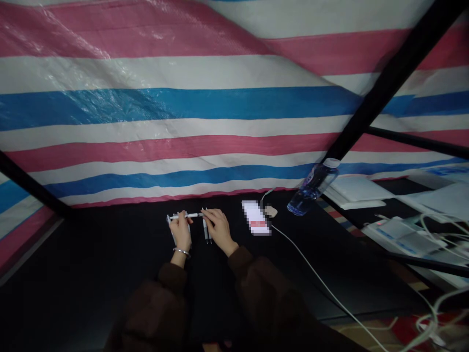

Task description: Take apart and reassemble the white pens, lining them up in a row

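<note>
Both my hands rest on a black table (pixel 110 254) near its far edge. My left hand (pixel 181 233), with a bracelet on the wrist, is closed around a white pen (pixel 188 215) held level. My right hand (pixel 219 229) pinches the right end of that same pen. Two more pens (pixel 206 233) lie on the table between the hands, pointing toward me. Dark brown sleeves cover both forearms.
A striped pink, white and blue tarp (pixel 183 112) hangs behind the table. A phone (pixel 256 218) with a white cable (pixel 322 283) lies right of my hands. A water bottle (pixel 313 187) leans against a black pole (pixel 384 83). Papers and cables sit at the right.
</note>
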Demonstrator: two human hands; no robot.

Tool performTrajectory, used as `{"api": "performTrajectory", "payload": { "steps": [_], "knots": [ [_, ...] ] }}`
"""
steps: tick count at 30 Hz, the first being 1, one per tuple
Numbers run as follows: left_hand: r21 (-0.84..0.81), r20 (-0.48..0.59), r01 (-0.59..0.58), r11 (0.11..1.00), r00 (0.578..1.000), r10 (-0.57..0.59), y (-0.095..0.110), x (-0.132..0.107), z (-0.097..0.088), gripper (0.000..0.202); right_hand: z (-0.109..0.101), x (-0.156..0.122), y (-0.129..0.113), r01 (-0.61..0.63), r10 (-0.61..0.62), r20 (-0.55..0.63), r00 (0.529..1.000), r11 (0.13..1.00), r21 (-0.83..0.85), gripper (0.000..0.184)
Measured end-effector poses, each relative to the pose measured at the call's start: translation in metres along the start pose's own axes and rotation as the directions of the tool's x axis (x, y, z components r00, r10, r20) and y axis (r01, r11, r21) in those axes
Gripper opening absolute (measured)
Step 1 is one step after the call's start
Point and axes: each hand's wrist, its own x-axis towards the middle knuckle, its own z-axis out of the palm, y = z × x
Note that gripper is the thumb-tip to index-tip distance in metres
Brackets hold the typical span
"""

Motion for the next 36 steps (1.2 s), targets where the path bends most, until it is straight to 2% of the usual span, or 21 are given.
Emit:
{"api": "performTrajectory", "payload": {
  "steps": [6,10,16,22,25,28,30,36],
  "knots": [
    [0.074,0.040,-0.025,0.997,0.999,0.022,0.007,-0.006,0.000,0.042,0.003,-0.002,0.000,-0.056,0.061,-0.115,0.992,0.997,0.047,0.015],
    [0.116,0.061,-0.028,0.993,0.998,0.021,0.009,-0.008,0.000,0.043,0.003,-0.002,-0.002,-0.105,0.113,-0.150,0.982,0.992,0.065,0.014],
    [-0.018,0.128,0.001,1.000,0.992,0.002,0.006,-0.008,0.004,0.043,0.000,-0.002,-0.007,-0.117,0.127,-0.223,0.967,0.992,0.055,0.014],
    [-0.088,0.143,0.021,0.996,0.990,-0.009,0.007,-0.009,0.007,0.043,-0.001,-0.002,-0.010,-0.136,0.121,-0.251,0.960,0.990,-0.043,0.016],
    [-0.085,0.104,0.038,0.996,0.994,-0.029,0.008,-0.009,0.007,0.042,-0.002,-0.001,-0.010,-0.131,0.113,-0.193,0.975,0.988,-0.086,0.014],
    [-0.099,0.050,0.046,0.994,0.998,-0.041,0.009,-0.008,0.007,0.039,-0.003,0.000,-0.012,-0.050,0.048,-0.026,0.999,0.995,-0.091,0.028],
    [-0.105,0.032,0.043,0.993,0.999,-0.040,0.008,-0.007,0.007,0.038,-0.003,0.000,-0.013,0.002,0.003,0.056,0.998,0.996,-0.093,0.035],
    [-0.076,0.006,0.028,0.997,1.000,-0.028,0.002,-0.005,0.006,0.038,-0.001,0.000,-0.010,0.017,-0.009,0.078,0.997,0.994,-0.106,0.030]
  ]
}}
